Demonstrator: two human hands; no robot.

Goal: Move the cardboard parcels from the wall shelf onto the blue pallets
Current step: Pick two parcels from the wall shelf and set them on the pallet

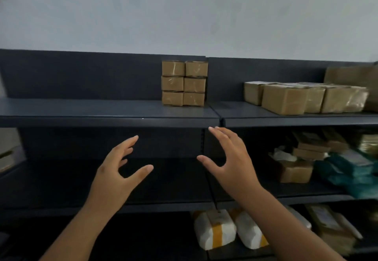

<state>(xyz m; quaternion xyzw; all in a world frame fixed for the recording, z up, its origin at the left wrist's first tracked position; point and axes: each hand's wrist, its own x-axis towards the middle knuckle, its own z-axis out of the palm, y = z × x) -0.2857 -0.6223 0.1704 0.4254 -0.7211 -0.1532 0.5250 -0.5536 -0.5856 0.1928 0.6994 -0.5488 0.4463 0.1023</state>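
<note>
A stack of small taped cardboard parcels (pixel 184 83), two wide and three high, stands on the top board of the dark wall shelf (pixel 106 115). To its right a row of larger cardboard parcels (pixel 302 98) lies on the same level. My left hand (pixel 116 170) and my right hand (pixel 231 158) are both raised in front of the shelf, below the small stack, palms facing each other, fingers spread, holding nothing. No blue pallet is in view.
The middle shelf at the right holds brown boxes (pixel 296 170) and teal bags (pixel 351 173). On the bottom shelf lie white packages with yellow tape (pixel 214 230) and more wrapped parcels (pixel 331 228). A pale wall rises above the shelving.
</note>
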